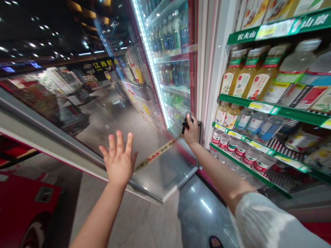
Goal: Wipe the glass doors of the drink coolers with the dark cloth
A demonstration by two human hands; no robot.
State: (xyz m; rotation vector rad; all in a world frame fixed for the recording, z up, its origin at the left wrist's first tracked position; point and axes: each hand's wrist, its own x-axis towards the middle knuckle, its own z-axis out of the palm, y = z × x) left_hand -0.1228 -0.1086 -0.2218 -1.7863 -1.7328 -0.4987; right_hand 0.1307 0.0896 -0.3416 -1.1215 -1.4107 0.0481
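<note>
In front of me stands a silver-framed glass door (151, 191) with a yellow strip of lettering across its lower part. My left hand (119, 162) is raised before the glass, palm toward it, fingers spread and holding nothing. Whether it touches the pane cannot be told. At the right side of the door, my right hand (191, 129) has its fingers curled around a small black piece (185, 124). That piece sits by the door edge and looks like a handle or a fitting; my hand covers part of it.
Close on the right, green-edged shelves (258, 103) carry bottled drinks (235, 74). Beyond the glass are a lit drinks cooler (170, 55) and a shop aisle. A red object (31, 196) stands at lower left. A sandalled foot (215, 241) shows on the floor.
</note>
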